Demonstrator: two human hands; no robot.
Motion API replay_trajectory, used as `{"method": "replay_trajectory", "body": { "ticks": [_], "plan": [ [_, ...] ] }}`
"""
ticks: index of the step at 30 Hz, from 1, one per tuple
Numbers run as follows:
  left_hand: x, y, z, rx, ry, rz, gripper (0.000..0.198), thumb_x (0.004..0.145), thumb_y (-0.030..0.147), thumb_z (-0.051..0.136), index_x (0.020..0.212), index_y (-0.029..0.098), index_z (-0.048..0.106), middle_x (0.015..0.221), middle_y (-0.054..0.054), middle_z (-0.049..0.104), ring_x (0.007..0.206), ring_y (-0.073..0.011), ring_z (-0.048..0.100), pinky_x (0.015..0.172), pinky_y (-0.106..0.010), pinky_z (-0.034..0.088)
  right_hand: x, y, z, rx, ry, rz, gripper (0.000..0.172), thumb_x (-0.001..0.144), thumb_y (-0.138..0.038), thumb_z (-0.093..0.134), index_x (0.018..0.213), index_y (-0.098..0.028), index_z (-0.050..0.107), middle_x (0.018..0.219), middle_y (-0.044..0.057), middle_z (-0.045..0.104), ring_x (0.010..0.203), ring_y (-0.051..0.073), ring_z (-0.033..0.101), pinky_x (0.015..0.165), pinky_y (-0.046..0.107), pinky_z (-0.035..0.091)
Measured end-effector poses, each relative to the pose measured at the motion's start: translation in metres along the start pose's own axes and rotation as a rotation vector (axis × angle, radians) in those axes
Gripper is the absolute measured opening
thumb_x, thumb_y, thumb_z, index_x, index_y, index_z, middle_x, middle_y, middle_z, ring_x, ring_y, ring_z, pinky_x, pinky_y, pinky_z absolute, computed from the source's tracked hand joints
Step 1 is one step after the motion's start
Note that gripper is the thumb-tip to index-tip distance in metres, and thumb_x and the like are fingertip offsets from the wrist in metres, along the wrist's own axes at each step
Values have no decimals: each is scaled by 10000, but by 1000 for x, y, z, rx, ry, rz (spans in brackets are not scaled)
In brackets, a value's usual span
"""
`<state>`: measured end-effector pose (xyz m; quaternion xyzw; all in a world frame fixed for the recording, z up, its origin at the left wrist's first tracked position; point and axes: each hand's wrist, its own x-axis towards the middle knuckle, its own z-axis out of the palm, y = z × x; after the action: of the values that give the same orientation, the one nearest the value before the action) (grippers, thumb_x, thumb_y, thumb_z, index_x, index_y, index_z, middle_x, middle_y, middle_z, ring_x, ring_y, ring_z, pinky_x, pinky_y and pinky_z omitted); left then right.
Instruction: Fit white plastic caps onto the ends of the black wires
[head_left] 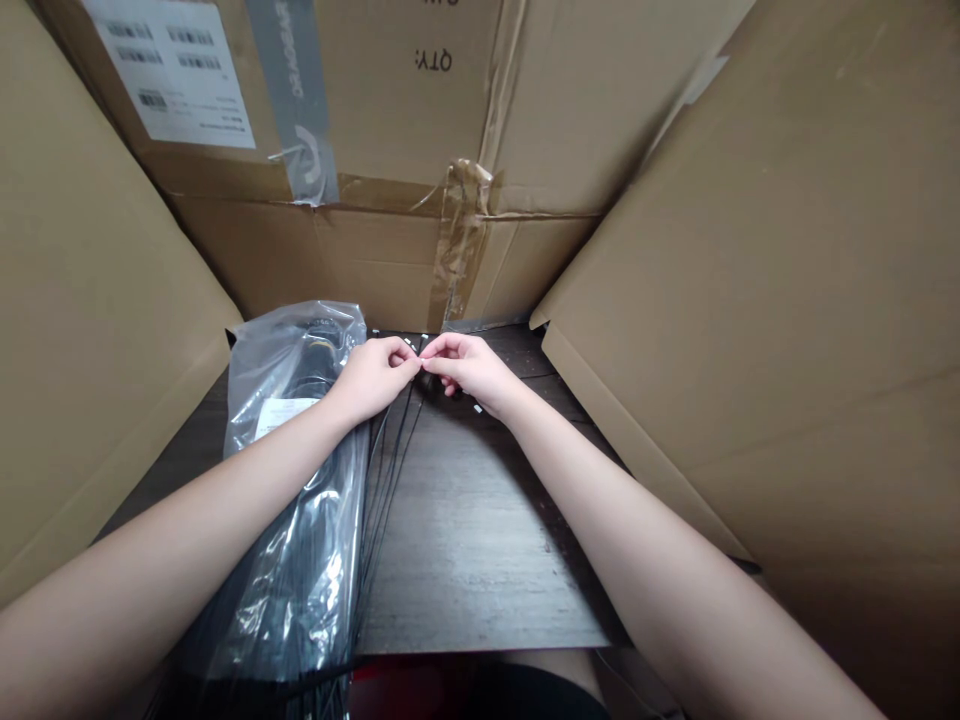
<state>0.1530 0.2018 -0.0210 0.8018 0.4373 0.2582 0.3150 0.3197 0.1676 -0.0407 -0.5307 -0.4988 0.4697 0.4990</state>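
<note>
My left hand (377, 374) and my right hand (471, 372) meet fingertip to fingertip above the far part of the dark table. Both pinch closed at the same spot; what sits between the fingertips is tiny and mostly hidden, with a hint of white. Thin black cables (384, 480) with small white ends run beneath the hands toward the table's near edge. Under my left forearm lies a clear plastic bag (247, 400) packed with black cables and bearing a white label (281, 415). A small white piece (478, 408) shows beside my right wrist.
Cardboard walls enclose the dark table (480, 560) at the left (90, 300), right (787, 300) and back. The back carton (390, 240) carries a paper label (180, 75), grey tape (292, 90) and brown tape (459, 240). The table's near edge lies just before my lap.
</note>
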Motion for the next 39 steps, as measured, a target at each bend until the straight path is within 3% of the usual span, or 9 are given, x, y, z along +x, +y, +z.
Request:
{"method": "replay_trajectory", "body": {
  "ticks": [39],
  "plan": [
    [0, -1, 0, 18, -19, -5, 176, 833, 302, 594, 782, 166, 692, 738, -33, 704, 686, -176, 591, 654, -284, 429, 1, 3, -1, 2, -3, 4, 88, 701, -142, 739, 735, -164, 661, 582, -40, 568, 473, 63, 460, 390, 159, 418]
  ]
}}
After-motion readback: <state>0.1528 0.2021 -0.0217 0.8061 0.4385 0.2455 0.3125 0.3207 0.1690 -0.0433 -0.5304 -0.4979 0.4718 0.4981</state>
